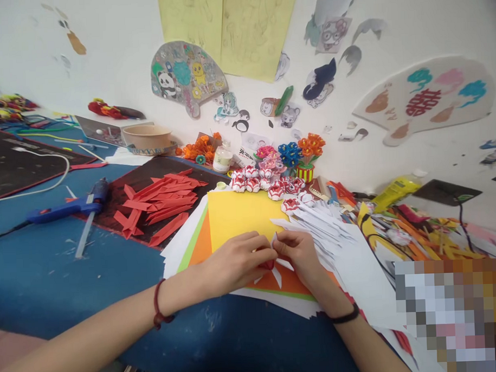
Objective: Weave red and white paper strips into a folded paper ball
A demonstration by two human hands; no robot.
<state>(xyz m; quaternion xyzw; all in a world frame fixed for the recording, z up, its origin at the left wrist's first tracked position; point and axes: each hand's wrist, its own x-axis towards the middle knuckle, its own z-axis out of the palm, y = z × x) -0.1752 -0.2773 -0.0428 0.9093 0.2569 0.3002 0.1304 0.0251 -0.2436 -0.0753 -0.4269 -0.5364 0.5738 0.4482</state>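
Over a stack of coloured paper [236, 213], my two hands meet at a small red and white folded-paper flower [278, 278]. My left hand [244, 259] has its fingers closed round the red part, which they mostly cover. My right hand [301, 256] pinches a white paper piece at the flower's upper side between thumb and fingers. Several white pointed strips stick out below the fingers. Just right of my right hand, folded white paper strips [325, 232] lie in a heap. Finished-looking red and white paper flowers [253, 185] sit in a cluster behind the stack.
Red folded strips [163, 202] are piled on a dark mat at left. A blue glue gun [65, 208] lies on the blue table [44, 285]. A bowl [149, 139], a glue bottle [222, 158] and flower bunches [290, 154] stand by the wall. Paper scraps [432, 234] cover the right side.
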